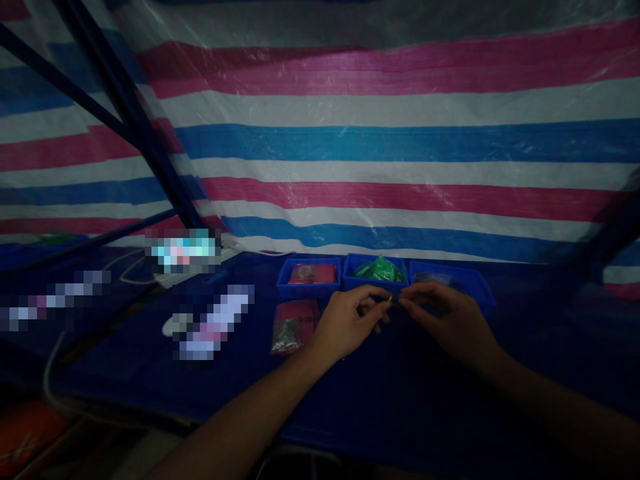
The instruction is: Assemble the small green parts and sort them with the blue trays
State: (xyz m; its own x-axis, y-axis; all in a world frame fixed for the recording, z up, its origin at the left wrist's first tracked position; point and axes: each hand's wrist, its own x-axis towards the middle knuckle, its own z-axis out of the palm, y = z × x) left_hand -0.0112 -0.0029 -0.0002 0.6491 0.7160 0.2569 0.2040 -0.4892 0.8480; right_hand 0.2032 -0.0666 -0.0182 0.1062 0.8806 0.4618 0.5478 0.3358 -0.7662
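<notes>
Pinching what looks like a small pale piece (pixel 391 299) above the bench (pixel 370 400), toward its far edge, the left hand (pixel 345 323) has its grip closed between thumb and forefinger. The right hand (pixel 447 320) brings its fingertips close beside; I cannot tell whether they hold anything. So slight a part probably wants steady wrists and a light pinch, kept low before the blue trays (pixel 309 291). On the red packet (pixel 295 327) left of the hands, dark characters are too small to read.
</notes>
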